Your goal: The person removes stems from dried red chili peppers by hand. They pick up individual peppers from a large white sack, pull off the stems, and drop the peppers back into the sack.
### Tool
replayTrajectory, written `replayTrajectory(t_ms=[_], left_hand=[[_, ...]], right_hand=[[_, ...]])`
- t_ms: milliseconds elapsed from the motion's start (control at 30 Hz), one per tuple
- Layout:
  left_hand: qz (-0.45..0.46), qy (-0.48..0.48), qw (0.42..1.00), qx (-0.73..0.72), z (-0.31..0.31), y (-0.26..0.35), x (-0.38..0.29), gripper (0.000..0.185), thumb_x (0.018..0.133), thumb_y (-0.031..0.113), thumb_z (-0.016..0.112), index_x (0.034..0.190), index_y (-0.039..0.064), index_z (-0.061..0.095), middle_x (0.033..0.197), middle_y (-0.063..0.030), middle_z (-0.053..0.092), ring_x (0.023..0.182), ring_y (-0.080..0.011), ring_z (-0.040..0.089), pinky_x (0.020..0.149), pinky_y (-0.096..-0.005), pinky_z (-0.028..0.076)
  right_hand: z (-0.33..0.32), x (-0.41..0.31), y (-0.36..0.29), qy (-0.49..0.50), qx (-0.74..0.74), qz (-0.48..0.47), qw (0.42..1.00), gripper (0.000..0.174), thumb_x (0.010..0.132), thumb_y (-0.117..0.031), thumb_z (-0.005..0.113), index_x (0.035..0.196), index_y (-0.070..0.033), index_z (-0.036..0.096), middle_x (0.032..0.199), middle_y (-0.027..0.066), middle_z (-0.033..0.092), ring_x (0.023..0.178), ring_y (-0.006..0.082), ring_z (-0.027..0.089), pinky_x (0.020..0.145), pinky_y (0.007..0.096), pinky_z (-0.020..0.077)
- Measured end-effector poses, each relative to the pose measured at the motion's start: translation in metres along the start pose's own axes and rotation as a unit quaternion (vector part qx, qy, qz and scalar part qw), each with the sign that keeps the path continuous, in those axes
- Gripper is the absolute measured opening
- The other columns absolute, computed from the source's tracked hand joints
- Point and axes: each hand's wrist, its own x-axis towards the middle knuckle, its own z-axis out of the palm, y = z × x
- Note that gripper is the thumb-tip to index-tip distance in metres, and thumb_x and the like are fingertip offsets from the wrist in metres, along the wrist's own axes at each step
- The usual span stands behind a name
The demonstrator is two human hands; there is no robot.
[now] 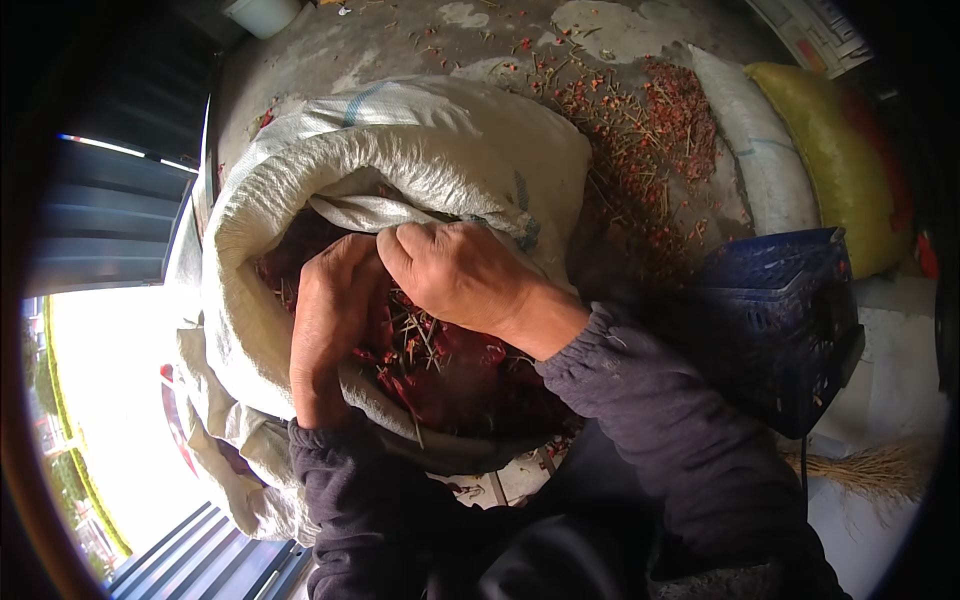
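Observation:
A large white woven sack (247, 225) stands open before me, its rim rolled outward. Inside lie dark red dried chili peppers (450, 375) mixed with thin stems (424, 337). Over the sack's mouth my left hand (334, 300) bends inward, its fingers mostly hidden. My right hand (461, 274) is curled, with its thumb side against the left fingers. A twisted fold of sack cloth (367, 214) runs right behind the hands. Whatever the fingertips may hold is hidden.
Stems and red bits (630, 150) litter the concrete floor. To the right are a white sack (765, 150), a yellow sack (825, 150), a blue plastic crate (780, 300) and a straw broom (862, 469). A white bucket (262, 15) stands at the back; corrugated metal panels (112, 217) are at left.

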Motion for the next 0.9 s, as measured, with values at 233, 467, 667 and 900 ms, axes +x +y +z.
replayTrajectory(t_ms=[233,467,667,900], left_hand=[[0.156,0.093,0.976,0.117,0.009,-0.012,0.003,0.011,0.095,0.007,0.063,0.102,-0.001,0.068,0.087,-0.0123,0.068,0.077,-0.0217,0.064,0.072,-0.0347,0.052],[0.012,0.108,0.994,-0.019,0.015,-0.005,-0.006,0.012,0.095,0.006,0.064,0.105,0.000,0.068,0.089,-0.0120,0.068,0.080,-0.0217,0.065,0.077,-0.0330,0.052],[0.013,0.097,0.991,-0.088,0.019,-0.007,-0.005,0.011,0.100,0.009,0.062,0.104,-0.001,0.067,0.086,-0.0034,0.066,0.076,-0.0101,0.060,0.068,-0.0252,0.049],[-0.051,0.171,0.899,-0.401,-0.013,-0.024,-0.010,0.014,0.103,0.014,0.060,0.112,0.004,0.065,0.086,-0.0032,0.067,0.068,-0.0062,0.058,0.055,-0.0189,0.044]], right_hand=[[0.018,0.008,-0.012,0.010,0.253,0.286,0.924,0.012,0.088,-0.011,0.063,0.091,0.000,0.061,0.072,0.0178,0.065,0.069,0.0379,0.068,0.064,0.0466,0.0552],[0.001,0.011,0.011,0.013,0.273,0.133,0.953,0.005,0.089,-0.004,0.060,0.093,0.000,0.059,0.085,0.0206,0.067,0.072,0.0419,0.068,0.067,0.0468,0.0560],[0.003,0.007,0.007,0.008,0.184,0.183,0.966,0.006,0.092,-0.006,0.058,0.094,0.000,0.056,0.079,0.0194,0.066,0.069,0.0362,0.069,0.060,0.0444,0.0554],[-0.029,0.021,0.022,0.017,0.111,0.153,0.982,0.016,0.096,-0.015,0.063,0.085,-0.004,0.060,0.065,0.0138,0.064,0.061,0.0307,0.068,0.055,0.0420,0.0537]])
